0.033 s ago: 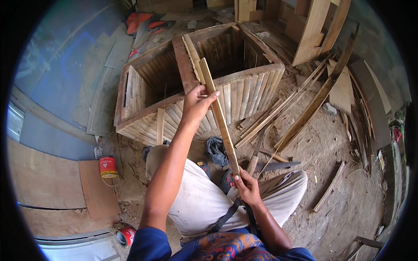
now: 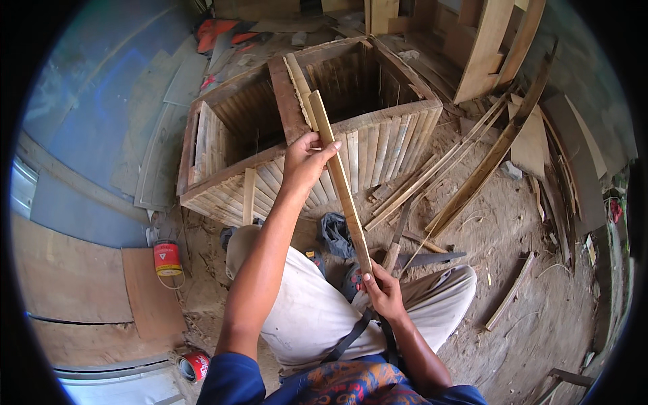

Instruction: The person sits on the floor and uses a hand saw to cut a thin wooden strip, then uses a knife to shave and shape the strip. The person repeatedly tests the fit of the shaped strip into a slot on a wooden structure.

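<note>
A narrow wooden slat slants across the middle, its far end over the top of a box-like wooden frame. My left hand is closed around its upper part, thumb lying along the face. At the near end, just above my lap, the fingers of my right hand pinch the slat. The wooden frame has slatted sides, an open top and a flat crossbar. Another pale strip lies along that crossbar. Whether the held slat touches the frame, I cannot tell.
Beside my right knee lie a long-bladed tool with a wooden handle and a dark saw blade. A black plastic bag sits before my feet. Long wood strips spread rightward. A red paint can stands left.
</note>
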Action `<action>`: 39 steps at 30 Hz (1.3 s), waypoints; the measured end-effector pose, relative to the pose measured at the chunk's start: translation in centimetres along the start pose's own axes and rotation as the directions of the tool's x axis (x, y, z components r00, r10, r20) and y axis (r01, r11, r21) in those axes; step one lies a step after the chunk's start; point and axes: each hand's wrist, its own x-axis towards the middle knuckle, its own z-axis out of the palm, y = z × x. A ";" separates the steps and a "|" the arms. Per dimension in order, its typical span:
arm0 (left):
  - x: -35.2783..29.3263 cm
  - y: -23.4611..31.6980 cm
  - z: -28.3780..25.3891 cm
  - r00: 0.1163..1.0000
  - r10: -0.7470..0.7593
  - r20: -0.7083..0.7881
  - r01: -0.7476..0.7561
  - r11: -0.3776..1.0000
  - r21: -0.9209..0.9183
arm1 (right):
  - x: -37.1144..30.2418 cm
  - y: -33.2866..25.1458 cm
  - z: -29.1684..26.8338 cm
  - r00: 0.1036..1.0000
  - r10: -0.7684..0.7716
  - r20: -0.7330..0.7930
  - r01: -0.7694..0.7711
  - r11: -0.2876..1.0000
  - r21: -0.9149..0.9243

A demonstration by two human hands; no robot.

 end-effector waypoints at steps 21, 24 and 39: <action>11.2 -8.2 -5.4 0.876 0.482 0.000 -0.330 0.600 0.729 | 22.8 -12.0 2.2 0.913 -0.388 -0.126 0.313 0.864 -0.394; 10.6 -7.7 -5.3 0.872 0.489 -0.025 -0.319 0.607 0.728 | 28.7 -13.8 3.2 0.902 -0.406 -0.145 0.317 0.853 -0.414; 10.1 -6.3 -5.1 0.868 0.494 -0.053 -0.321 0.640 0.698 | 37.9 -14.3 1.7 0.929 -0.337 0.153 0.321 0.526 -0.788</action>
